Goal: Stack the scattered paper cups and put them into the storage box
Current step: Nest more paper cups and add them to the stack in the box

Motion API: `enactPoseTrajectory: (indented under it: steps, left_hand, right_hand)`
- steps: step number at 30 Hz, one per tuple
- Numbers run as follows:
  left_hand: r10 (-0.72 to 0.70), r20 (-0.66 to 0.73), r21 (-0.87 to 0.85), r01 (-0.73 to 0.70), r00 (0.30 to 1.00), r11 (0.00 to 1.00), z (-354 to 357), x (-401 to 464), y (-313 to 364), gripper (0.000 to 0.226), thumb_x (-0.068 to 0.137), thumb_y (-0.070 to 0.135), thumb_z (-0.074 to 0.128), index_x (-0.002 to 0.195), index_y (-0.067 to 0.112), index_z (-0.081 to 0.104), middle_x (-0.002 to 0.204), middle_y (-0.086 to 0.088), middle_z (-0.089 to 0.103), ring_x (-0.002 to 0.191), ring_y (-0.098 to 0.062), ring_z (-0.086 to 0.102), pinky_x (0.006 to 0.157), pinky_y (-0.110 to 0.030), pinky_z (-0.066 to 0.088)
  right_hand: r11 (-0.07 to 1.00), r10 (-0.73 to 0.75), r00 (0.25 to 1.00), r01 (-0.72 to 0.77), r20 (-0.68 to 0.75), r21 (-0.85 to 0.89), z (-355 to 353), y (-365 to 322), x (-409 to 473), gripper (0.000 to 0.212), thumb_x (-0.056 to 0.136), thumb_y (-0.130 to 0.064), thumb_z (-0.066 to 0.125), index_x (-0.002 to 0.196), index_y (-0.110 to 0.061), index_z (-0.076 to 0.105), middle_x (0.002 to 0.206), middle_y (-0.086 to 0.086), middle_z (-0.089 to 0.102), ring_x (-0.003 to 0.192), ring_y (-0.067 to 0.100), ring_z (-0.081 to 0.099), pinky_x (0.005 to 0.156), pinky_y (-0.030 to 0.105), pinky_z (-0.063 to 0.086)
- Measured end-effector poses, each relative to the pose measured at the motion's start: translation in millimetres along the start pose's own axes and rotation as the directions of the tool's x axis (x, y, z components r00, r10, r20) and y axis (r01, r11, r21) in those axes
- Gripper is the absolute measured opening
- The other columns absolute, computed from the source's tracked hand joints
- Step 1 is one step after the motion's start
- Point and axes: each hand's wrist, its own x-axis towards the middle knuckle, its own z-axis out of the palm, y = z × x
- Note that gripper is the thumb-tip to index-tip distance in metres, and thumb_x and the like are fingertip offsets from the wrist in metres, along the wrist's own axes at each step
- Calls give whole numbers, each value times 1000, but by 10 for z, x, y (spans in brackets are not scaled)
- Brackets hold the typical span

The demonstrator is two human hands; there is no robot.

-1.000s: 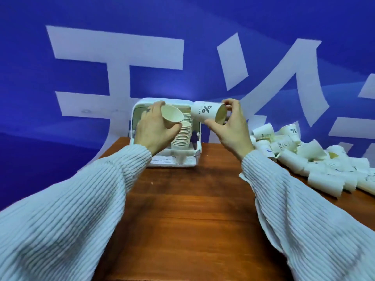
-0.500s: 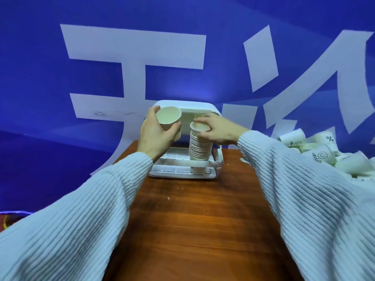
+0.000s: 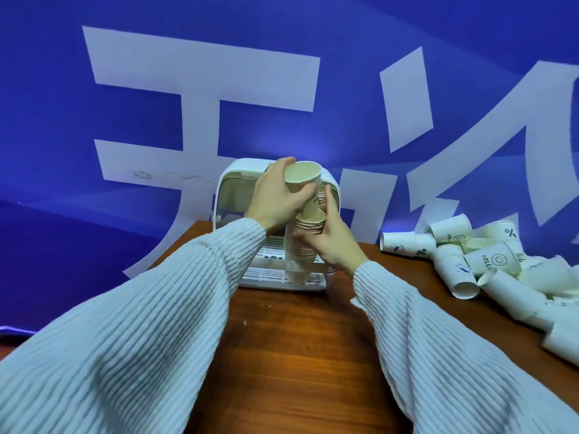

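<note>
A white storage box [image 3: 230, 195] with its lid raised stands at the table's far edge. Inside it rises a tall stack of paper cups [image 3: 302, 245]. My right hand [image 3: 329, 239] wraps around the upper part of that stack from the right. My left hand [image 3: 275, 198] holds a single paper cup [image 3: 303, 178], mouth up and tilted, just above the top of the stack. A heap of loose white paper cups [image 3: 488, 264] with printed marks lies on the right side of the table.
The brown wooden table [image 3: 297, 339] runs from me to the box. A blue wall banner [image 3: 219, 89] with large white characters stands right behind the box. The cup heap reaches the table's right edge.
My left hand has carried its cup rightward to above the stack. My right hand, which set a cup on the stack half a second ago, now grips the stack's side.
</note>
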Motion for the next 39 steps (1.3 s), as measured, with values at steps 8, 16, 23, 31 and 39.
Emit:
enactPoseTrajectory:
  steps: [8, 16, 23, 31, 39]
  left_hand:
    - [-53, 267, 334, -41, 962, 942, 195, -201, -204, 81, 87, 72, 35, 147, 21, 51, 150, -3, 52, 133, -27, 49, 111, -50, 39]
    - [-142, 294, 296, 51, 945, 954, 296, -202, -276, 69, 101, 59, 36, 160, 24, 31, 170, 0, 21, 154, -28, 24, 123, -52, 23]
    - [250, -104, 201, -226, 963, 953, 591, -797, 56, 54, 93, 48, 51, 139, 20, 54, 148, -1, 50, 144, -23, 35, 116, -46, 33]
    - [269, 232, -29, -270, 935, 962, 1616, -1414, 578, 48, 95, 47, 50, 138, 27, 52, 144, 6, 49, 135, -16, 39, 114, -40, 34]
    - [223, 408, -145, -178, 886, 973, 2140, -1799, 735, 46, 99, 48, 52, 140, 27, 51, 143, 9, 44, 135, -12, 40, 113, -41, 38]
  right_hand:
    - [982, -5, 1000, 8, -13, 190, 75, 147, -30, 115, 90, -16, 81, 166, -33, -3, 146, -11, 53, 110, -7, 60, 87, 10, 50]
    - [987, -19, 999, 14, 28, 162, 99, 173, -309, 120, 86, -27, 85, 165, -36, -5, 153, -13, 42, 128, -2, 52, 112, 26, 42]
    - [998, 41, 996, -37, -83, 46, -195, 444, -723, 105, 90, -34, 78, 163, -46, 4, 167, -4, 34, 151, 12, 36, 123, 45, 34]
    - [967, 169, 936, -217, -310, -130, -870, 947, -1368, 79, 92, -29, 69, 160, -34, 28, 157, -1, 46, 140, 16, 49, 116, 36, 41]
    - [804, 179, 670, -522, -720, -286, -1611, 1297, -1882, 52, 89, -24, 63, 141, -18, 58, 143, 7, 57, 137, 29, 47, 114, 42, 34]
